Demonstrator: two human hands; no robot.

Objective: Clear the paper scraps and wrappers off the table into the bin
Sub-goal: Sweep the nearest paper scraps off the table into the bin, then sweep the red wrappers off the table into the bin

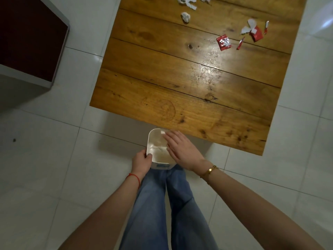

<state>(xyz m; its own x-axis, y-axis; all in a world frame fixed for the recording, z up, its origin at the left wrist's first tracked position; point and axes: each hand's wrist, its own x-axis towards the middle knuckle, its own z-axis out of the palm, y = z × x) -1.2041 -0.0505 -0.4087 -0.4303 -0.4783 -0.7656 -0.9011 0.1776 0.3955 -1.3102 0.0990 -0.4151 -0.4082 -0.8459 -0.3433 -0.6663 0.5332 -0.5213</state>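
A small white bin point(153, 139) stands on the floor just below the near edge of the wooden table point(180, 78). My left hand point(141, 161) grips the bin's near left rim. My right hand point(182, 150) lies flat over the bin's right side, fingers spread, with a small white scrap point(163, 132) at its fingertips. On the table's far part lie a crumpled white paper ball point(185, 16), torn white scraps point(187, 1) and several red wrapper pieces point(224, 42), with more red and white wrapper bits point(254, 30) to their right.
The floor is white tile point(54, 141). A dark cabinet with a pale frame point(30, 42) stands at the left. My legs in blue jeans point(162, 204) are directly under the bin.
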